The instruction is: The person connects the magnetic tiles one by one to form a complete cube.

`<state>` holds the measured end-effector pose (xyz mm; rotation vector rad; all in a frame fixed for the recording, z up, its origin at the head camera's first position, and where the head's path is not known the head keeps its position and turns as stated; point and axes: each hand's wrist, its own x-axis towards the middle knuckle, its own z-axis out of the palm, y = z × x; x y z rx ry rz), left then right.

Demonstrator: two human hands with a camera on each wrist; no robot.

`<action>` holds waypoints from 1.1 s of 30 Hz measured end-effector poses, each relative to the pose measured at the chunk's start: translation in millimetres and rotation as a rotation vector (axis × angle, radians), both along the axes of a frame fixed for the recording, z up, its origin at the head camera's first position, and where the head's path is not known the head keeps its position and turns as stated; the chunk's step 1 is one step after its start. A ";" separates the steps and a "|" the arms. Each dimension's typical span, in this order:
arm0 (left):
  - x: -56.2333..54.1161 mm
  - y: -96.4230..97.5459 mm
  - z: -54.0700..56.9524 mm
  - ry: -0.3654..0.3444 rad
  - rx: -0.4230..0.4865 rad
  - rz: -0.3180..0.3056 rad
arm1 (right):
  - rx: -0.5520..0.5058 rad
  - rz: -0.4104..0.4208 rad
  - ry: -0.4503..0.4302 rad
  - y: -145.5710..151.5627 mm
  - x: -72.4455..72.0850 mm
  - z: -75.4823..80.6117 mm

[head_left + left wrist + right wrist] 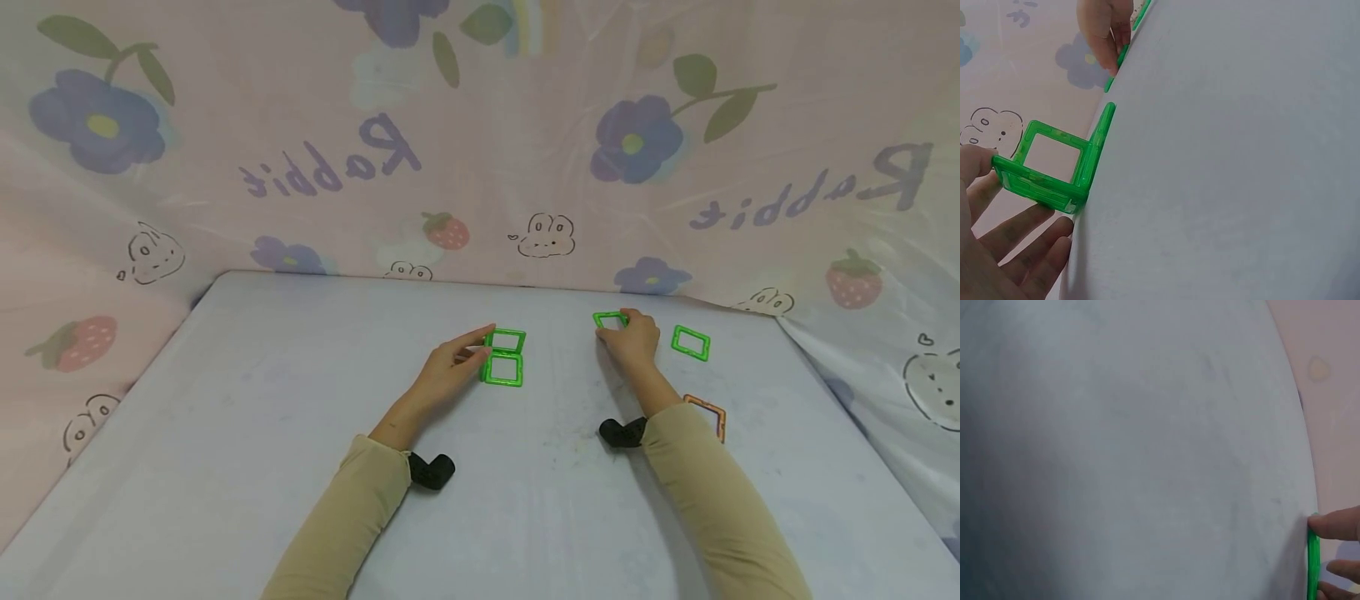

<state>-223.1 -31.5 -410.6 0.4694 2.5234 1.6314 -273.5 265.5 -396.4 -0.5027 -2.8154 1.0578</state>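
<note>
Joined green frames (pixel 504 352) held by left hand (pixel 444 372), green square (pixel 609 314) pinched by right hand (pixel 636 340), orange frame (pixel 708 405) partly hidden

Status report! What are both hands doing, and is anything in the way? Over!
Left hand holding joined green plastic square frames. Right hand pinching separate green plastic square frame. Nothing seen blocking between them.

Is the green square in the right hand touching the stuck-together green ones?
Apart. The head view shows bare white tabletop between the green square in the right hand and the joined green squares.
</note>
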 end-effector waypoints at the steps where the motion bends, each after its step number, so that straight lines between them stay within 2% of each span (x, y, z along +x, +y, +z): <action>1: 0.0 0.2 -0.1 0.000 0.000 0.001 | 0.000 0.003 0.002 0.6 0.1 -0.4; 15: 0.2 0.5 1.3 -0.006 0.001 -0.006 | 0.049 0.015 -0.008 2.7 1.0 -1.7; 33: 1.4 -0.1 2.5 -0.002 -0.003 -0.012 | 0.011 0.050 0.009 4.4 7.8 0.4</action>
